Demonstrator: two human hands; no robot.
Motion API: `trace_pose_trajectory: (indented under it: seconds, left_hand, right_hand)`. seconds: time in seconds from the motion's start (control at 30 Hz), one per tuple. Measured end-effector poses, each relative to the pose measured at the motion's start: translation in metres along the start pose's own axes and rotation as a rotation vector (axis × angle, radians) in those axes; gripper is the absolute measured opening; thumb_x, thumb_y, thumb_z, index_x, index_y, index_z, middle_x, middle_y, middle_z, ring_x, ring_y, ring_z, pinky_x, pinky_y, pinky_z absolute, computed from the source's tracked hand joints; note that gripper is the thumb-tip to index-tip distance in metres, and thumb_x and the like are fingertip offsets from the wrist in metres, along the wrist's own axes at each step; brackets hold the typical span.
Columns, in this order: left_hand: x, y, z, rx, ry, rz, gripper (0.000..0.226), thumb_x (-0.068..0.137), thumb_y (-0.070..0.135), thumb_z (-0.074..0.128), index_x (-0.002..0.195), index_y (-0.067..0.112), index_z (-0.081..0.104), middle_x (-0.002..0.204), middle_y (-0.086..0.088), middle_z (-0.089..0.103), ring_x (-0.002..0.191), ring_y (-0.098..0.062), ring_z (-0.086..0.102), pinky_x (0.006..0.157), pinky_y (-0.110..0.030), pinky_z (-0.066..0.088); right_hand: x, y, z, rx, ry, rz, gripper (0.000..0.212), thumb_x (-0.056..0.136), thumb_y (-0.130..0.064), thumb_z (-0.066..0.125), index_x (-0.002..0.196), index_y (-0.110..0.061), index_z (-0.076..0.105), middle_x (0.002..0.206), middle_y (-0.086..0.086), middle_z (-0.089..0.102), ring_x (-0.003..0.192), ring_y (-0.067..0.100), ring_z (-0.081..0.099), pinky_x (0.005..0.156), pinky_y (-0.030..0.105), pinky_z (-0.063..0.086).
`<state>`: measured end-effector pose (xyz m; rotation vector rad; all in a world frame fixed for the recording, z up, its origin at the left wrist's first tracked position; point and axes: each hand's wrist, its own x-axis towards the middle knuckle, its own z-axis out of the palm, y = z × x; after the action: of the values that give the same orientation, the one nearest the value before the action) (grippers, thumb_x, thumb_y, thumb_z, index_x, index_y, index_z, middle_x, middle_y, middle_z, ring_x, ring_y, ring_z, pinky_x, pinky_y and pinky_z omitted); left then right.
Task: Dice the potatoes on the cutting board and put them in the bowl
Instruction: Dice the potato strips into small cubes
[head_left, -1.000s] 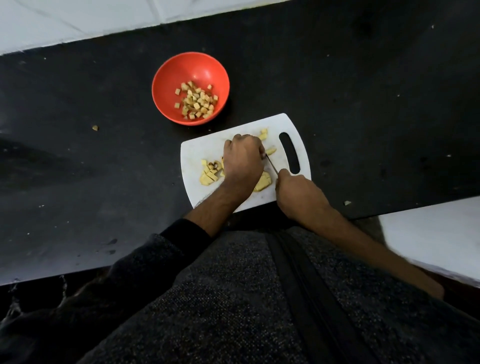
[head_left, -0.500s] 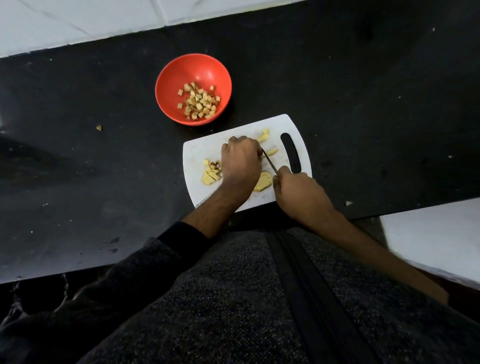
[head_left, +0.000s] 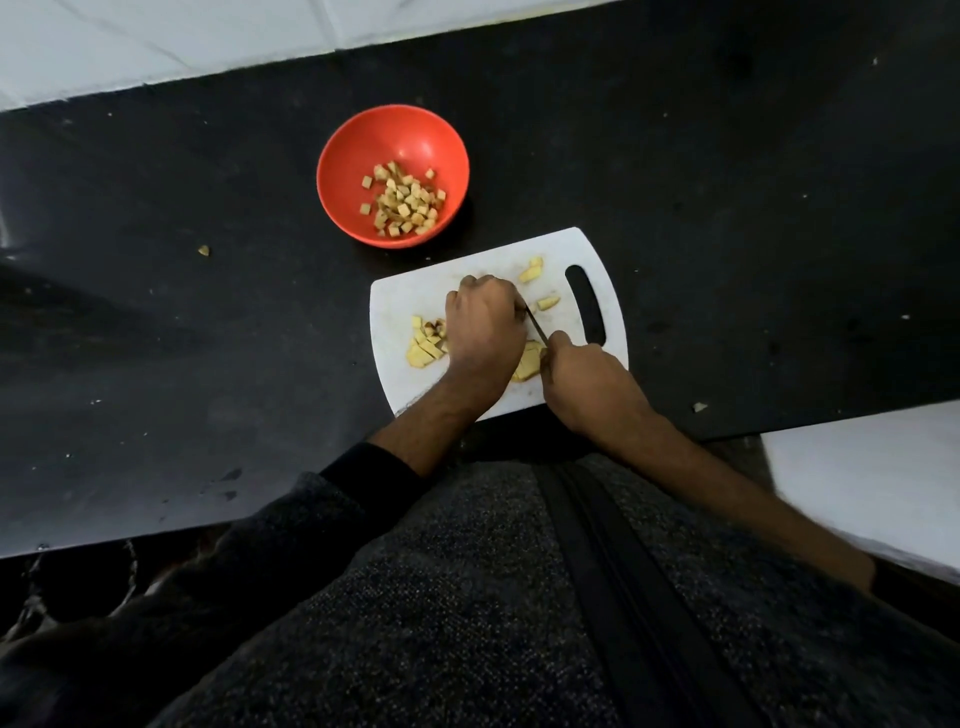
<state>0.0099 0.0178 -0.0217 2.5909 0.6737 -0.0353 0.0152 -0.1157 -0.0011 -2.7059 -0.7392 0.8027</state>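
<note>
on the black table (head_left: 727, 182) in front of you, the largest thing is the white cutting board (head_left: 415, 296), lying near the front edge with its handle slot toward your right. just beyond the board's far left corner, close but not touching it, stands the red bowl (head_left: 410, 130), and it holds a small heap of diced potato cubes (head_left: 404, 202).

your left hand (head_left: 483, 327) rests knuckles-up on the middle of the board, its fingers curled down over a potato piece that the hand itself hides, so you cannot tell just how it is pinned. your right hand (head_left: 587, 384) sits at the board's near right edge, fingers wrapped round the handle of a knife (head_left: 536, 327); the thin dark blade slants away from it toward the fingertips of the left hand.

cut potato pieces (head_left: 425, 345) lie in a loose cluster on the board just left of your left hand, some of them already cubes. a larger potato slab (head_left: 529, 359) shows between your two hands, partly covered by both. two small potato bits (head_left: 532, 270) lie near the board's far edge, beside the handle slot.

a stray scrap (head_left: 203, 251) lies on the table well to the left of the bowl, and another (head_left: 700, 407) lies right of the board.
</note>
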Motion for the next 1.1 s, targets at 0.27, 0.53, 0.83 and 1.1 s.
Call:
trace_pose_trajectory:
  seconds: [0.27, 0.53, 0.83, 1.1]
  left_hand:
    - [-0.001, 0.001, -0.003, -0.026, -0.013, -0.006, 0.015, 0.086, 0.006, 0.064, 0.088, 0.016, 0.075, 0.093, -0.002, 0.072, 0.099, -0.022, 0.058, 0.088, -0.040, 0.049]
    - [0.005, -0.013, -0.007, -0.115, -0.093, -0.003, 0.026, 0.092, 0.002, 0.056, 0.104, 0.018, 0.074, 0.105, 0.000, 0.071, 0.097, -0.019, 0.064, 0.087, -0.042, 0.055]
    - [0.009, -0.016, -0.034, -0.015, -0.352, 0.020, 0.040, 0.078, 0.031, 0.085, 0.114, 0.020, 0.070, 0.111, -0.001, 0.067, 0.104, -0.020, 0.062, 0.092, -0.043, 0.052]
    - [0.007, -0.019, -0.030, 0.146, -0.340, 0.112, 0.024, 0.083, 0.035, 0.079, 0.098, 0.020, 0.068, 0.110, -0.004, 0.062, 0.105, -0.023, 0.056, 0.089, -0.039, 0.047]
  right_hand:
    - [-0.010, 0.008, -0.010, -0.018, -0.136, 0.078, 0.011, 0.101, -0.025, 0.035, 0.095, -0.016, 0.037, 0.100, 0.016, 0.058, 0.091, 0.036, 0.058, 0.071, 0.037, 0.040]
    - [-0.020, 0.023, -0.023, -0.010, 0.078, 0.062, 0.026, 0.104, -0.037, 0.032, 0.097, -0.016, 0.045, 0.072, 0.003, 0.048, 0.062, 0.023, 0.048, 0.061, 0.034, 0.039]
    - [0.000, 0.028, -0.004, -0.014, 0.055, 0.090, 0.025, 0.104, -0.031, 0.035, 0.100, -0.009, 0.047, 0.086, 0.015, 0.057, 0.085, 0.039, 0.061, 0.065, 0.036, 0.039]
    - [-0.002, 0.018, -0.010, -0.085, 0.048, 0.006, 0.026, 0.103, -0.036, 0.036, 0.106, -0.014, 0.050, 0.085, 0.007, 0.052, 0.081, 0.031, 0.057, 0.067, 0.037, 0.041]
